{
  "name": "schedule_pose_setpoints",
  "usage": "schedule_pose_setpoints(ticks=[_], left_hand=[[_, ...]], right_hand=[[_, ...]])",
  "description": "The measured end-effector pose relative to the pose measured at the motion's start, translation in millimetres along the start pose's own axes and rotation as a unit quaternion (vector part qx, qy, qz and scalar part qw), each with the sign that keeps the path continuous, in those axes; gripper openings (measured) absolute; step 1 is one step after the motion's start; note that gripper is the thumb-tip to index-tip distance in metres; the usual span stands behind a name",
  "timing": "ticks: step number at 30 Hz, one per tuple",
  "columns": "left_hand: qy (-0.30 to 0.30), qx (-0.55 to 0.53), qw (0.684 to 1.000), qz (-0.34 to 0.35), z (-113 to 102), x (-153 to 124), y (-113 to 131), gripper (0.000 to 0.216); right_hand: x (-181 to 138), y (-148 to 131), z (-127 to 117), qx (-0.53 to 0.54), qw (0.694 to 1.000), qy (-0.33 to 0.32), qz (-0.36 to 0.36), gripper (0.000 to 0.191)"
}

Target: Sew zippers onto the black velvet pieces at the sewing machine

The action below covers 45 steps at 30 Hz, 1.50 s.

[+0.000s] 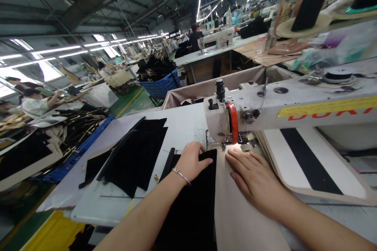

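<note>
My left hand (191, 160), a bracelet on its wrist, rests on a black fabric piece (194, 208). Its thumb is spread from the curled fingers near the piece's top edge. My right hand (251, 174) lies flat on a beige fabric panel (238, 211), fingertips just in front of the sewing machine's needle area. The black piece's right edge runs along the beige panel, close to the presser foot (225, 146). The white sewing machine (259, 106) carries an orange-red guard (232, 123). Whether the cloth lies under the foot is hard to make out.
More black fabric pieces (138, 149) lie on the white table to the left. Beige panels with a black stripe (312, 160) are stacked at right. Blue crates (160, 84) with black pieces, a yellow bin (54, 231) and thread cones (312, 2) stand around. Other people work farther off.
</note>
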<state>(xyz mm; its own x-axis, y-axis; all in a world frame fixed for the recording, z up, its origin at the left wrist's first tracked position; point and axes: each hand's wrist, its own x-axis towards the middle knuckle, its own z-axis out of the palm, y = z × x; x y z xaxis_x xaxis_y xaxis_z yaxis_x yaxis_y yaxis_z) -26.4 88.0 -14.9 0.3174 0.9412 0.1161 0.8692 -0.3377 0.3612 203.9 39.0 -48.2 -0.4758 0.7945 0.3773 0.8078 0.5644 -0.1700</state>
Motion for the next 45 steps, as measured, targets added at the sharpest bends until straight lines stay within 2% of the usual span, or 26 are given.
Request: schedule_pose_setpoints(ticks=[4, 7, 10, 12, 14, 16, 18, 20, 22, 24, 26, 28, 32, 35, 38, 45], left_hand=[[-0.052, -0.011, 0.999, 0.009, -11.2, 7.1, -1.1, 0.025], [-0.074, -0.112, 0.990, 0.032, -15.7, 7.9, 5.0, 0.020], [-0.091, -0.169, 0.979, 0.064, -7.2, 11.6, 13.6, 0.017], [-0.089, -0.144, 0.984, 0.048, 3.2, 16.2, 19.7, 0.021], [-0.085, -0.119, 0.989, 0.002, 11.3, 21.3, 24.6, 0.020], [-0.075, -0.117, 0.990, -0.035, 9.8, 25.4, 24.9, 0.016], [-0.044, -0.137, 0.988, -0.059, -6.3, 26.8, 16.8, 0.015], [0.007, -0.193, 0.976, -0.095, -37.3, 24.8, 0.5, 0.017], [0.055, -0.293, 0.941, -0.159, -75.2, 20.1, -18.1, 0.025], [0.068, -0.391, 0.895, -0.202, -105.8, 14.6, -30.2, 0.033], [0.064, -0.438, 0.871, -0.212, -115.0, 10.6, -30.0, 0.035], [0.042, -0.425, 0.884, -0.190, -97.4, 9.5, -18.1, 0.031], [-0.055, -0.280, 0.952, -0.114, -20.8, 13.9, 16.7, 0.015], [-0.021, -0.162, 0.985, -0.048, 17.4, 18.5, 31.2, 0.006], [0.014, -0.107, 0.994, -0.007, 25.7, 23.2, 33.8, 0.004], [0.024, -0.067, 0.997, -0.014, 27.0, 30.5, 33.0, 0.007]], right_hand=[[-0.3, -0.2, -1.3, 0.002, 1.000, 0.006, -0.005, 0.041], [-0.7, 0.0, -0.5, 0.012, 1.000, 0.013, -0.005, 0.042], [-1.2, 0.7, 2.0, 0.029, 0.999, 0.017, 0.002, 0.044], [-1.6, 1.4, 3.6, 0.039, 0.999, 0.023, 0.009, 0.045], [-1.7, 2.1, 4.2, 0.046, 0.999, 0.023, 0.008, 0.044], [-1.7, 2.3, 4.0, 0.047, 0.999, 0.017, 0.006, 0.043], [-1.5, 1.9, 3.4, 0.045, 0.999, 0.012, 0.007, 0.041], [-1.1, 1.0, 3.3, 0.045, 0.999, 0.016, 0.011, 0.039], [-0.7, 0.0, 3.8, 0.045, 0.999, 0.020, 0.014, 0.038], [-0.3, -0.6, 4.5, 0.044, 0.999, 0.019, 0.015, 0.038], [-0.1, -0.7, 4.9, 0.041, 0.999, 0.013, 0.017, 0.038], [-0.1, -0.5, 4.5, 0.038, 0.999, 0.008, 0.017, 0.037], [-1.1, -0.1, 3.2, 0.041, 0.999, 0.020, 0.017, 0.038], [-1.8, 0.5, 3.8, 0.031, 0.999, 0.027, 0.007, 0.039], [-2.1, 1.4, 5.5, 0.019, 0.999, 0.026, 0.002, 0.042], [-1.7, 3.0, 8.7, 0.006, 1.000, 0.016, 0.006, 0.048]])
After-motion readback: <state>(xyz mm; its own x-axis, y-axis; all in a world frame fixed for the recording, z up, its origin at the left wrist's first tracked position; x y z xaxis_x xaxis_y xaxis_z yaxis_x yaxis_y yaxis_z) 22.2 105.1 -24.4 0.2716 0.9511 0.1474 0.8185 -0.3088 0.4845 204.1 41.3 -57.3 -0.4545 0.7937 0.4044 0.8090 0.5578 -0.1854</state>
